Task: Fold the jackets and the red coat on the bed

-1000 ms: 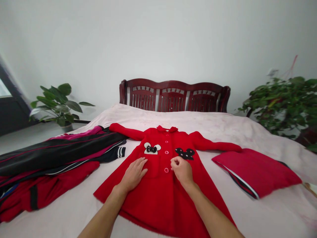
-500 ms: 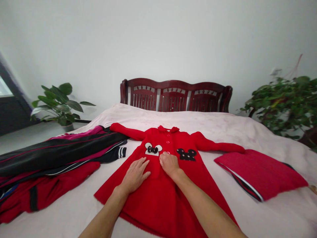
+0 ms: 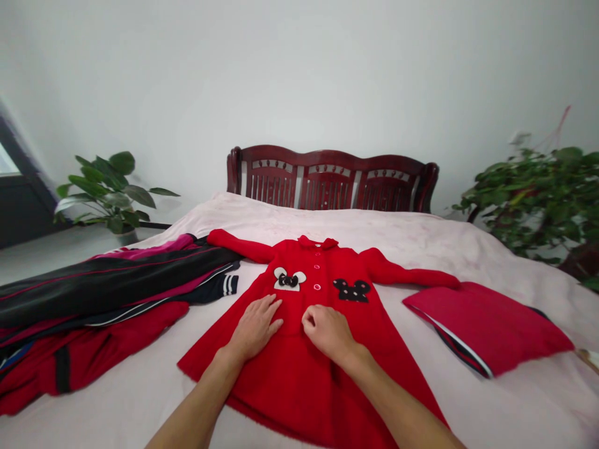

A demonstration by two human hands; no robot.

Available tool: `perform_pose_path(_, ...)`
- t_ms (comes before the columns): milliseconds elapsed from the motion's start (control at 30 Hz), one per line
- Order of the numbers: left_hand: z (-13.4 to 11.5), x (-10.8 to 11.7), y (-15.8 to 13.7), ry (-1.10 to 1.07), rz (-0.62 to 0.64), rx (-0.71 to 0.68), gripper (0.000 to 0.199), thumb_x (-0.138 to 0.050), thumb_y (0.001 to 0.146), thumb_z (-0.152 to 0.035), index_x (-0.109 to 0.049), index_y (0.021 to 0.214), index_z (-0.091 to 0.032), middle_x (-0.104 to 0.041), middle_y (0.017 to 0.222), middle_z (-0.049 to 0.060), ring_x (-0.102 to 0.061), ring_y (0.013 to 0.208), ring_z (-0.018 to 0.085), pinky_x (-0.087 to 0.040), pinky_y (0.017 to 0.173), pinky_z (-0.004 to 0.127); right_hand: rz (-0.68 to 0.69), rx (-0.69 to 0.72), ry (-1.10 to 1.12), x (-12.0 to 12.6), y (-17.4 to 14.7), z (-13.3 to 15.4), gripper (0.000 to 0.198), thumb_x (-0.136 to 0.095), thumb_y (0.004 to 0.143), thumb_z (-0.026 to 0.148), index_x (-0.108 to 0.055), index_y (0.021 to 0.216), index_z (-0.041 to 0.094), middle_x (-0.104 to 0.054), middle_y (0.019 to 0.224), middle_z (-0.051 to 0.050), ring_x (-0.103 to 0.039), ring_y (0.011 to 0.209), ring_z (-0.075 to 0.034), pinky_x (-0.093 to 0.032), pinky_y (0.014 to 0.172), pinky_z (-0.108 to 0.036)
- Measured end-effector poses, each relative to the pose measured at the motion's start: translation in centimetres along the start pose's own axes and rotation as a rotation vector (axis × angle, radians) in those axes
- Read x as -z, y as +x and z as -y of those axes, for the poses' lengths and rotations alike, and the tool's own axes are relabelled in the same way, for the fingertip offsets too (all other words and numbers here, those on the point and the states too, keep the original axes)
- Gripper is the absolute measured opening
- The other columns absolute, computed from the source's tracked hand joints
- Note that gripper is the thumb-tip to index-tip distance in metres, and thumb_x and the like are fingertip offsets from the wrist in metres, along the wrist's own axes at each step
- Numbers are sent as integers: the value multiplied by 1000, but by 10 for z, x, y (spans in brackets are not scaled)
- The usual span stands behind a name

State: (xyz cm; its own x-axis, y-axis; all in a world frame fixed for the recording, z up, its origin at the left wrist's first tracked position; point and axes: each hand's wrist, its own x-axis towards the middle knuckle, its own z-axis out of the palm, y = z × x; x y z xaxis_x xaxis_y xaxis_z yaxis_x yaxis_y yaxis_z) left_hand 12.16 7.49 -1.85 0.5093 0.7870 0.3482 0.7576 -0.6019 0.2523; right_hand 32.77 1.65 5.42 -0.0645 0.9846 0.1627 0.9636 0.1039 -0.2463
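A red button-front coat [image 3: 299, 349] lies spread on the bed, its sleeves stretched out to both sides. Two mouse-head patches sit on its chest, a white one with a black bow [image 3: 286, 282] and a black dotted one [image 3: 352, 290]. Flat on the coat, below the white patch, rests my left hand [image 3: 256, 325] with fingers apart. My right hand [image 3: 330, 330] is curled closed over the coat's front opening, below a visible button [image 3: 317, 287]. Whatever its fingertips may pinch is hidden.
Several dark and red garments [image 3: 116, 293] lie layered at the left. A folded red garment [image 3: 486, 324] lies at the right, touching the coat's sleeve. Beyond the pink bedsheet [image 3: 402, 231] stands a wooden headboard [image 3: 330, 181], with potted plants [image 3: 112, 193] on both sides.
My right hand has slid down the coat's front, uncovering a button, and remains curled. My left hand has stayed nearly in place.
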Motion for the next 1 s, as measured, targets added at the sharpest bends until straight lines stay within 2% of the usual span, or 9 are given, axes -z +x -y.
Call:
perform_pose_path(133,3,-2,0,5,-18,-24,49,-45,97,-41,-49,142,-22,-48,149,9,-43,137,26,-33,113,44,53,29,-130,-5,-12,17,20,-55,90,33,-69,86,20,-73,93,-8,-67,89,-23,-43,74,-31)
perform_pose_path(233,6,-4,0,9,-17,-35,49,-43,97,-42,-49,142,-22,-48,149,10,-43,137,26,-34,113,44,78,89,-167,-12,-14,21,16,-55,89,26,-68,93,18,-72,98,-11,-66,94,-24,-43,77,-32)
perform_pose_path(333,9,-5,0,9,-5,-41,49,-42,98,-42,-49,142,-22,-49,148,10,-44,136,26,-35,113,44,69,107,-136,-14,-13,12,19,-47,92,20,-66,94,18,-72,96,-9,-67,88,-20,-41,71,-28)
perform_pose_path(400,10,-5,0,10,-5,-43,48,-41,98,-42,-49,141,-23,-49,148,9,-44,136,25,-35,113,44,24,27,-98,-9,-10,-5,22,-44,94,22,-65,92,19,-72,94,-6,-66,84,-18,-38,67,-27)
perform_pose_path(533,9,-4,1,17,3,-35,48,-42,97,-42,-50,141,-23,-50,148,8,-45,136,26,-36,113,44,-112,-262,-20,13,0,-58,24,-42,97,29,-64,92,21,-72,94,-4,-66,84,-17,-34,65,-27)
perform_pose_path(633,7,-2,2,15,2,-22,48,-43,97,-43,-51,140,-23,-50,148,8,-45,135,26,-36,113,45,-126,-377,-58,26,6,-95,26,-43,97,33,-66,92,22,-73,94,-4,-66,85,-17,-34,64,-27)
perform_pose_path(767,5,0,3,11,13,-9,47,-43,97,-42,-52,139,-23,-51,147,8,-46,135,26,-36,113,46,-14,-332,-203,28,11,-112,26,-44,95,30,-69,93,24,-74,95,-4,-67,86,-19,-36,63,-27)
perform_pose_path(900,7,0,3,8,22,-15,47,-42,97,-42,-52,139,-23,-51,147,8,-46,136,25,-36,113,45,34,-243,-252,21,15,-104,24,-49,93,27,-72,92,25,-74,94,-4,-68,88,-21,-41,66,-28)
perform_pose_path(1000,7,0,3,10,22,-15,47,-42,97,-43,-52,139,-23,-51,147,8,-46,136,26,-36,113,45,62,-200,-300,15,19,-99,25,-50,92,25,-74,93,20,-74,95,-9,-69,89,-24,-45,70,-30)
